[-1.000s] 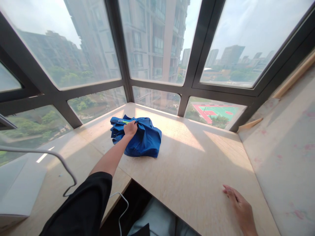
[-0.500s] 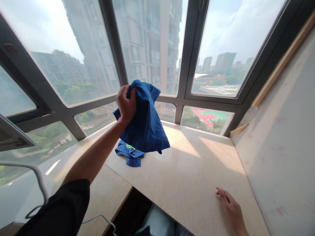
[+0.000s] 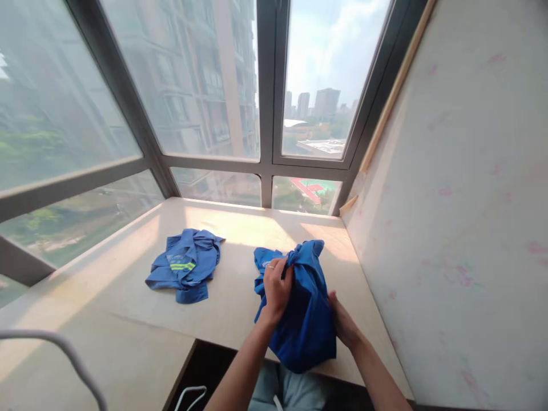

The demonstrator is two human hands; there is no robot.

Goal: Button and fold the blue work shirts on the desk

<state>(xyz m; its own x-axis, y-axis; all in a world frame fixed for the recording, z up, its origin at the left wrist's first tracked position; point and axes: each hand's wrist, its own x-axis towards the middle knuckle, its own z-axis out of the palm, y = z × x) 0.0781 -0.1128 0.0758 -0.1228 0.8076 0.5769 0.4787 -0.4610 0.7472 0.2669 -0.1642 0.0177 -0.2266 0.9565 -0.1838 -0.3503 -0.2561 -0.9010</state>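
Left hand (image 3: 277,283) fist-clenched on bunched blue garment (image 3: 303,319) at counter (image 3: 240,311) near edge, toward right wall. Right hand (image 3: 342,322) presses garment's right side, fingers hidden. Second blue garment (image 3: 185,268) lies left, well apart.

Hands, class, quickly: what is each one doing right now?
Left hand: closed, gripping the bunched top of the blue garment.
Right hand: against the garment's right side; its fingers are hidden, so the grip cannot be told.
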